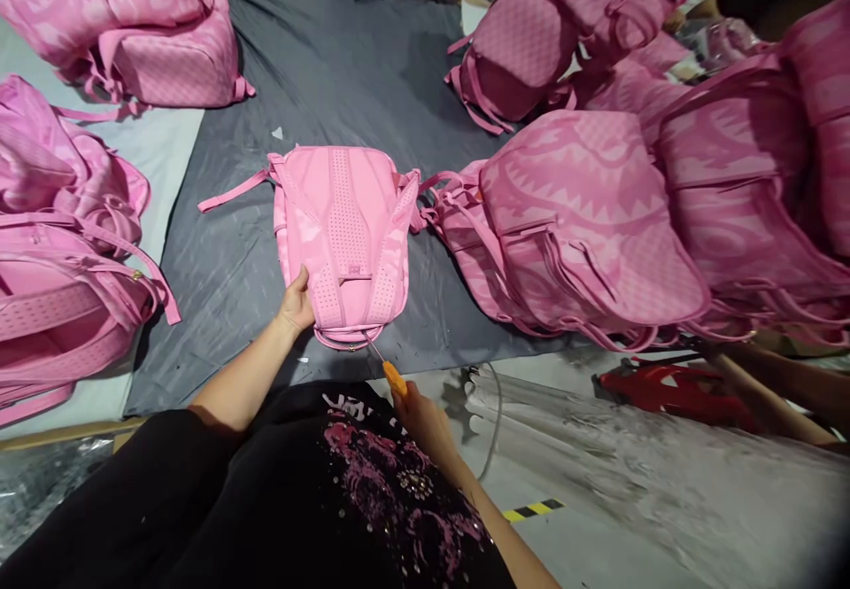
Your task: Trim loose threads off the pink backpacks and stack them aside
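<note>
While gripping backpack (349, 217) in left fingers (302, 279) | clasping orange-handled tool (393, 376) in right fingers (413, 394) (tip beyond) | likely soft; support side edge

- Behind the middle bag (342, 226), a hand could cross the wide gray cloth (325, 66).
- A loose strap (234, 192) pokes out left, over the cloth.
- Right beside it, a big bag (577, 217) blocks the way.
- Piled bags (63, 306) block the far left.
</note>
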Action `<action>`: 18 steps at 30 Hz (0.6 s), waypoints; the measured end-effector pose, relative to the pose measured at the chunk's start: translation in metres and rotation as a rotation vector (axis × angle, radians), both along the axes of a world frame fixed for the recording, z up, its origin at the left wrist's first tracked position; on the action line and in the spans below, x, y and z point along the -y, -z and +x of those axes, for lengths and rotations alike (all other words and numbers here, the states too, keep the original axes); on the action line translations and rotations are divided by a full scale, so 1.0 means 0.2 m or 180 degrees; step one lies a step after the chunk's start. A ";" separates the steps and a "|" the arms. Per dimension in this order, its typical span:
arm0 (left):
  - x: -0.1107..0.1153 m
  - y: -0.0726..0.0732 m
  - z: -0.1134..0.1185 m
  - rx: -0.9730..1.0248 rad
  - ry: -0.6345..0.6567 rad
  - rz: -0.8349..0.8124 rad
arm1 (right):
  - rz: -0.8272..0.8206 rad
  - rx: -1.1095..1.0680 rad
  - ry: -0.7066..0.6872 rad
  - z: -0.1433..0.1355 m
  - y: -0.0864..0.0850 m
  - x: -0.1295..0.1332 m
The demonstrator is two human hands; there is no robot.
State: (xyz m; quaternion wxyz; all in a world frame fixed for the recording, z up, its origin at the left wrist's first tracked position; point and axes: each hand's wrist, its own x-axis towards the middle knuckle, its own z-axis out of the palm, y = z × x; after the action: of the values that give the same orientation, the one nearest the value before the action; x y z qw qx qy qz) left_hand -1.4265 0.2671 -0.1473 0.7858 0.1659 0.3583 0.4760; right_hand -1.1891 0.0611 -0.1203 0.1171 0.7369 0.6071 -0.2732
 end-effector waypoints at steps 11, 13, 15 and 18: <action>0.36 -0.01 0.25 -0.5899 0.1325 0.3879 | 0.0061 -0.0246 -0.0015 -0.08 0.03 -0.09; 0.30 0.06 0.33 -0.6333 0.1608 0.3932 | 0.0170 -0.0193 0.0149 -0.07 0.09 -0.06; 0.21 0.10 0.39 -0.6497 0.1516 0.3923 | 0.0439 -0.0364 0.0179 -0.07 0.17 -0.07; 0.08 0.02 0.45 -0.6125 0.1179 0.3849 | 0.1107 -0.0350 0.0413 -0.06 0.24 -0.12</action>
State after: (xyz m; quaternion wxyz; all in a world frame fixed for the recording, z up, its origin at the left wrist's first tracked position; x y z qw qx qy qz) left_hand -1.3366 0.2513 -0.1504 0.0370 0.8604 0.4930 0.1237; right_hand -1.2005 0.0851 -0.1684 -0.0631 0.7676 0.6019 -0.2109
